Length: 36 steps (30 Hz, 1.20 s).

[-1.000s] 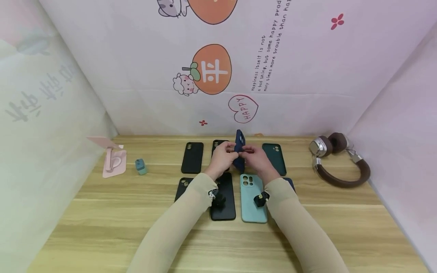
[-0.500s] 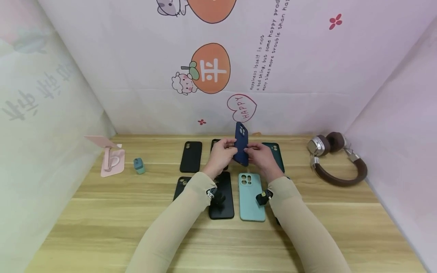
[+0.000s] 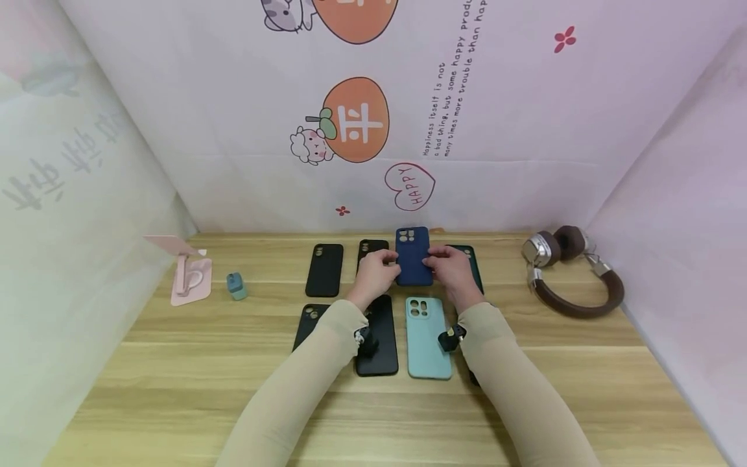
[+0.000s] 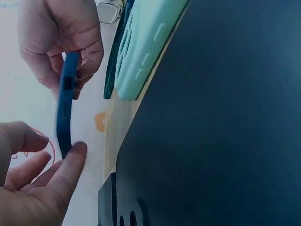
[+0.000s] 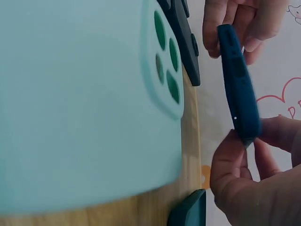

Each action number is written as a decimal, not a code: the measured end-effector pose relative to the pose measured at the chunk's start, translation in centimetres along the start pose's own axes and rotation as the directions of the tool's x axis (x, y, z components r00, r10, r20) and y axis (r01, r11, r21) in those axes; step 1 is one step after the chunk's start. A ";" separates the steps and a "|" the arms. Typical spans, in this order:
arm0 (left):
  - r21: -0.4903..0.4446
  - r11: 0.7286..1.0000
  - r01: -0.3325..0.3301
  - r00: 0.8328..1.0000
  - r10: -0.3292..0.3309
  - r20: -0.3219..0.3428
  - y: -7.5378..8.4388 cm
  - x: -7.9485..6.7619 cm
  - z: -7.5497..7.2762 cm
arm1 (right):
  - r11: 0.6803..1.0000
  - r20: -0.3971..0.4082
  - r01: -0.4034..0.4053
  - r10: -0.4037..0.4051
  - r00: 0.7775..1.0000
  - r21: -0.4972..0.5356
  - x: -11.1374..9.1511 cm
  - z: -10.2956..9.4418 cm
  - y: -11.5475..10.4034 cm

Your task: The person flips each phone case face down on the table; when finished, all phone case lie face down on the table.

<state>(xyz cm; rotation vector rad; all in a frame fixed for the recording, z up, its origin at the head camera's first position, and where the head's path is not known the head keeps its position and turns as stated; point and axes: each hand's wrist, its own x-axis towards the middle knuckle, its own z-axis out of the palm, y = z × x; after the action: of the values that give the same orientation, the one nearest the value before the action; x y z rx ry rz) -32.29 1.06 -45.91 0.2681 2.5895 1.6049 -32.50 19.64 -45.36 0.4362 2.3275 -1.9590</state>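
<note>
A dark blue phone case (image 3: 413,259) hangs above the back row of phone cases in the head view, its camera cutouts at the upper left. My right hand (image 3: 455,271) pinches its right edge between thumb and fingers. Around the left edge lie the loosely spread fingers of my left hand (image 3: 375,275); in the left wrist view one finger (image 4: 73,157) is at the edge while the thumb stands apart from it. Behind my left hand lies a black phone case (image 3: 372,246), partly hidden. A dark green phone case (image 3: 471,259) is partly behind my right hand.
Below the hands lie a light turquoise phone case (image 3: 428,357), a large black case (image 3: 382,353) and a smaller black one (image 3: 306,321). Another black case (image 3: 324,269) lies left. Headphones (image 3: 578,305) rest right; a pink stand (image 3: 189,282) and small blue-green object (image 3: 236,285) are left.
The blue phone case has turned from edge-on to showing its broad back. It rose, then came down a little. My left fingers have loosened from its edge.
</note>
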 end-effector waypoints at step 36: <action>0.091 0.995 -0.051 0.989 0.038 0.142 3.1 0.0 2.1 | 0.993 0.127 0.037 -0.023 0.992 -0.115 0.1 -5.0 -0.2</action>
<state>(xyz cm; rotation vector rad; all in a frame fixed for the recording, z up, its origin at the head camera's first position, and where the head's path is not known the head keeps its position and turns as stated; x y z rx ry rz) -31.61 4.28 -44.08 0.4327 2.5725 1.4225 -32.03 24.52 -44.27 0.2623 2.3659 -1.7937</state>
